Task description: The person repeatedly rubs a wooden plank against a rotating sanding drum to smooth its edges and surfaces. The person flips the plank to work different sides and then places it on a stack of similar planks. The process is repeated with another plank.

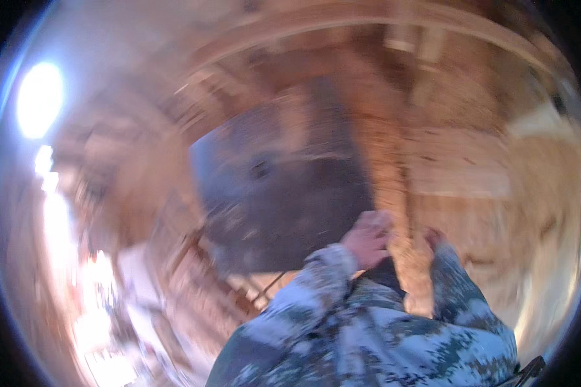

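The whole view is smeared by motion. My left hand (370, 238) is at the near right corner of a dark, flat panel (290, 206), beside a light-brown wooden strip (403, 258). Blur hides its fingers, and whether it touches the panel cannot be made out. On the other side of the strip is my right hand (434, 237), mostly hidden by its camouflage sleeve (461, 284). What either hand holds, if anything, does not show. A small dark spot or hole (259, 169) marks the panel's surface.
To the right lie stacked pale wooden boards or blocks (458, 161). A long curved-looking beam (342, 14) crosses the far side. Brown wooden pieces (229, 297) stand below the panel's near left edge. Bright light (40, 100) glares at the far left.
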A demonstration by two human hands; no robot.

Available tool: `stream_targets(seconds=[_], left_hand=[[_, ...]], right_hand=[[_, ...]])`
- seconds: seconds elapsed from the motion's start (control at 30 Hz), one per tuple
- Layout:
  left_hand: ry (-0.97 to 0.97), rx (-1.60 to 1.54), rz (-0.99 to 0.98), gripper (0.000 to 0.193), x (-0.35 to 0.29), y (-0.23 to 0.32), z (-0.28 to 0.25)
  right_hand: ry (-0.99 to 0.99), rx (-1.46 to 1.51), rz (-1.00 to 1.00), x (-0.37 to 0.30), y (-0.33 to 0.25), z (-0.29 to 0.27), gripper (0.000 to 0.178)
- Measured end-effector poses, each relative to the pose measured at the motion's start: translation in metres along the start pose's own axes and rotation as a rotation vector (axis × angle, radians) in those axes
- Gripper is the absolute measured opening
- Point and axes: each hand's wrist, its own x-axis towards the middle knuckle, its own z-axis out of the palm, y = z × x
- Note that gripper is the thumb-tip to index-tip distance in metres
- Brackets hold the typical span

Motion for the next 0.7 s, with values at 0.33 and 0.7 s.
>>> stream_targets(seconds=[0.33, 0.7], left_hand=[[0.584, -0.026, -0.563, 0.067, -0.096, -0.01, 0.07], [1.396, -0.318, -2.48, 0.058, -0.634, 0.013, 0.276]], right_hand=[[0.093, -1.377, -0.346, -0.042, -0.027, -0.042, 0.034], [-0.382, -1.712, -0.324, -0.093, -0.031, 0.208, 0.04]])
